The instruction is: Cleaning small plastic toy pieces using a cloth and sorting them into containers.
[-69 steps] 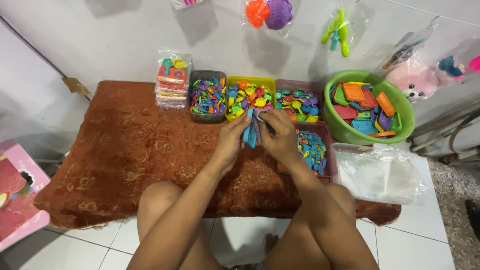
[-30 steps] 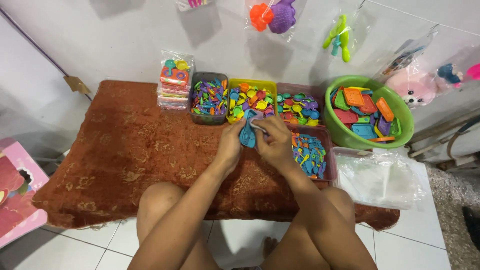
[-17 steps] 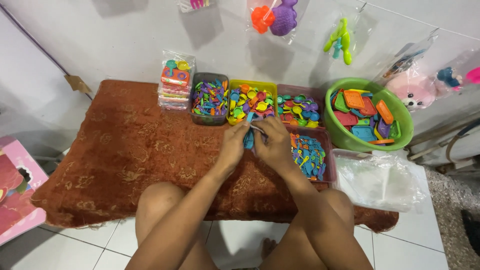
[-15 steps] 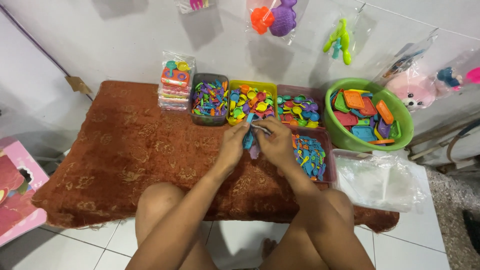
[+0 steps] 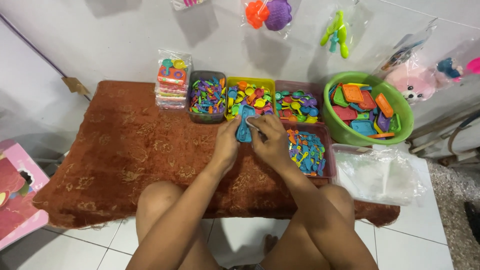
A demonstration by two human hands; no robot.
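Two bare hands, left hand point(image 5: 226, 145) and right hand point(image 5: 271, 141), close together on one blue flat plastic toy piece point(image 5: 244, 129). Just beyond that grip stand three rectangular plastic trays in a row: one dark grey tray point(image 5: 194, 102), one yellow tray point(image 5: 231, 82), one maroon tray point(image 5: 300, 85). A fourth maroon tray point(image 5: 327, 150) sits just right of the grip. Further right is one round green plastic basin point(image 5: 340, 132). Beyond and left of the grip is one stack of clear-wrapped toy packs point(image 5: 171, 85). Right and nearer is one pile of clear plastic bags point(image 5: 377, 172). One rust-brown patterned rug point(image 5: 115, 150) lies beneath.
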